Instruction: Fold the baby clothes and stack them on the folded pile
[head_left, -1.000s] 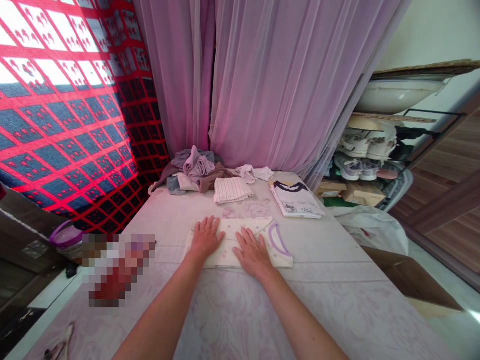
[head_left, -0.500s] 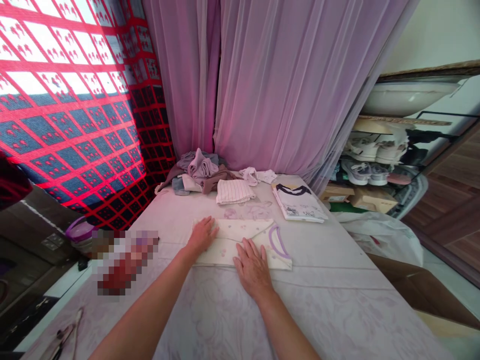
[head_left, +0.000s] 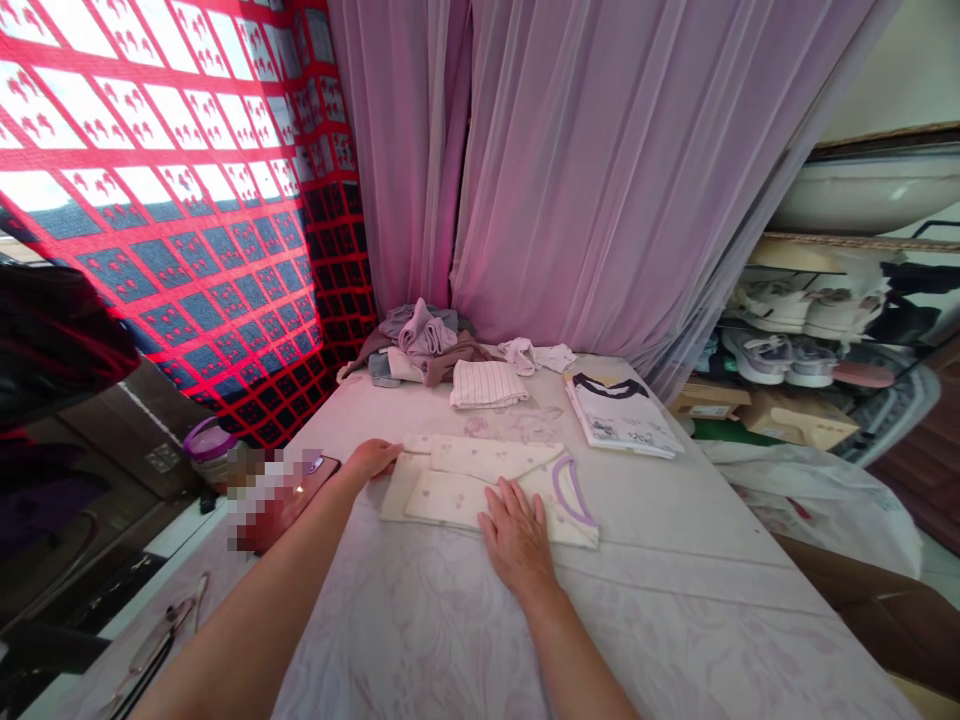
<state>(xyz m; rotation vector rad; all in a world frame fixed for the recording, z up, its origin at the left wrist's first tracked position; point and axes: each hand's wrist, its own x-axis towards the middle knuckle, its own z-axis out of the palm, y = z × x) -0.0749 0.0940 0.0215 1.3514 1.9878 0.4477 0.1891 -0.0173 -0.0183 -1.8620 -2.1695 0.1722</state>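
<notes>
"How many garments lie on the floral bedsheet point(head_left: 405, 640)?"

"One cream shirt point(head_left: 454, 490) under the hands, one folded striped garment point(head_left: 489, 385) beyond it, one stack of white shirts point(head_left: 626, 415) with a dark neckband on top, and a clothes heap point(head_left: 424, 340) too tangled to count."

"And the shelf on the right?"

"Two pairs of shoes: white shoes point(head_left: 806, 308) above, grey sneakers point(head_left: 780, 358) below."

"How does the cream shirt look?"

"It lies flat and folded in the middle of the sheet, dotted with small pastel motifs. A purple neckband curves at its right end; a slanting fold edge runs near it."

"The hands?"

"Two. The right hand point(head_left: 517, 540) lies flat on the shirt, fingers slightly spread. The left hand point(head_left: 377, 459) is at the far left corner, fingers close together; I can't tell whether they pinch the cloth."
</notes>
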